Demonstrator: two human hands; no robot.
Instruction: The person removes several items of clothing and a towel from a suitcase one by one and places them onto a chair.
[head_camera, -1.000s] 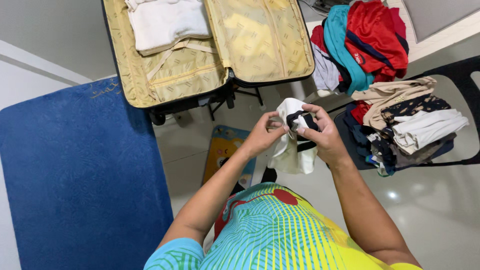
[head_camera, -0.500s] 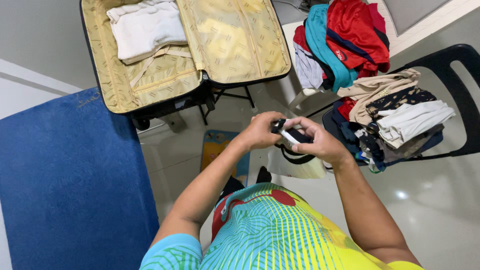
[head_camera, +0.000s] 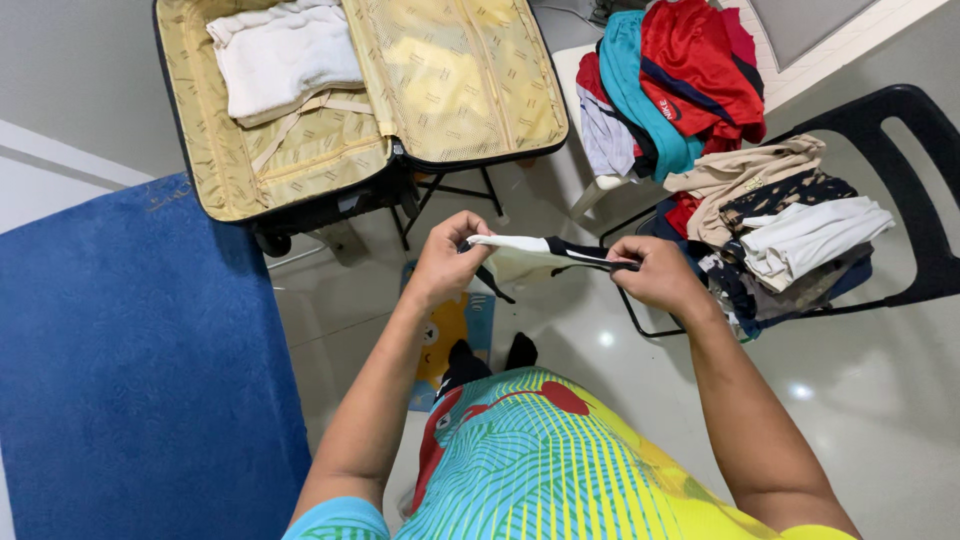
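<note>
Since half a second ago our hands have drawn apart: the cream and black garment (head_camera: 535, 255), then bunched between them, is now pulled out flat into a narrow band, and the view has barely shifted.

Progress, as we judge it: the open suitcase (head_camera: 450, 90), up and left of our left grip, holds only a folded white towel (head_camera: 285, 55) under its straps, so packing looks barely begun. This garment is mid-fold, not yet stowed. The clothes pile on the black chair (head_camera: 790, 240), just right of the right grip, and the red and teal heap (head_camera: 680, 80) above it remain unpacked.

Left hand (head_camera: 445, 262): grip closed, pinching the garment's left end, fingers curled over.

Right hand (head_camera: 655, 272): grip closed narrow on the dark right end.
</note>
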